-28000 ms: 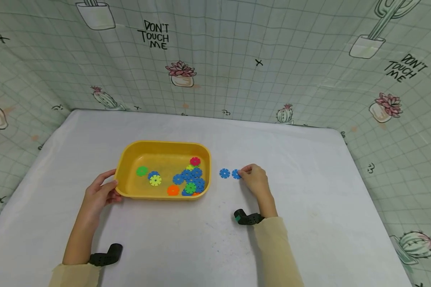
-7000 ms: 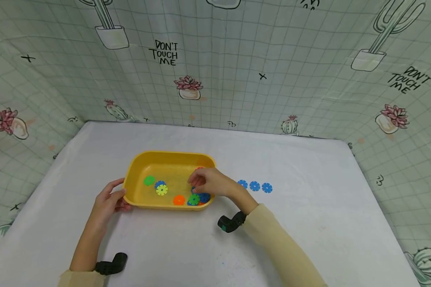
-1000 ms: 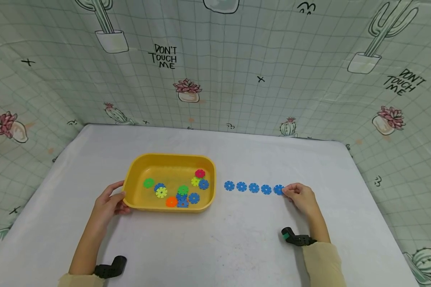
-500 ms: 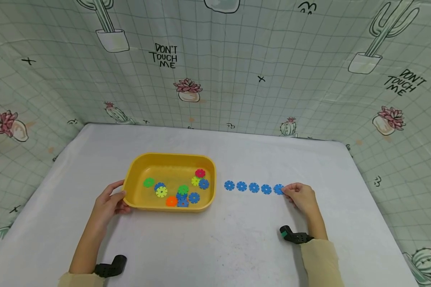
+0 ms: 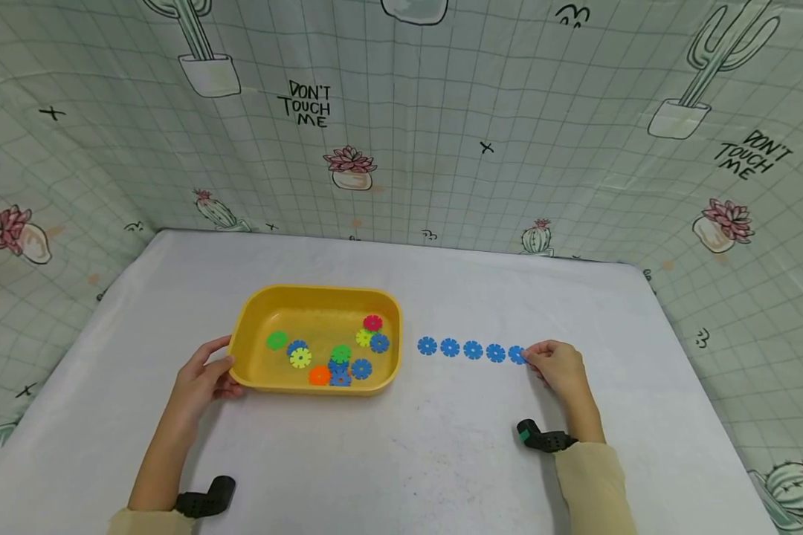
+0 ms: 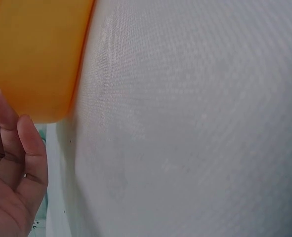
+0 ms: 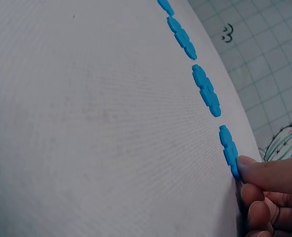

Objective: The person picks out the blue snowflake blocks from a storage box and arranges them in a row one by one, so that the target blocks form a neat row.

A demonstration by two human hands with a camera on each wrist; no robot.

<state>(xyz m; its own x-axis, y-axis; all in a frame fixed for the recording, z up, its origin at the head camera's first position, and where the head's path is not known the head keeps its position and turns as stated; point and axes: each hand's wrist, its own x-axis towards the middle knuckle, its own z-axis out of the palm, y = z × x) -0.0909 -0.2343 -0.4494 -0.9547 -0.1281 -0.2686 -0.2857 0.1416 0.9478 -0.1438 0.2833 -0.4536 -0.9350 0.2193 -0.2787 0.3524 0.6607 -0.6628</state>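
In the head view my left hand (image 5: 203, 377) grips the left end of a yellow plastic tray (image 5: 268, 291), thumb at the rim and fingers curled beside the wall. Several blue snowflake discs (image 5: 450, 348) lie flat in a row to the right of the tray. At the row's right end, my right hand (image 5: 559, 368) pinches the last blue snowflake disc (image 5: 516, 355) by its right edge. The right wrist view shows the thumb on that disc, which is flat and close to its neighbour with a small gap between them.
Inside the tray lie loose snowflake discs: a red one (image 5: 372, 323), an orange one (image 5: 319, 375), plus several green, yellow and blue ones, some overlapping. A white cloth (image 5: 375, 461) covers the table. Patterned fabric (image 5: 415, 96) rises behind and at both sides.
The row has grown rightward from two blue discs, and fewer blue ones lie in the tray. In the last half second my right hand shifted slightly left with the end disc; my left hand stayed.
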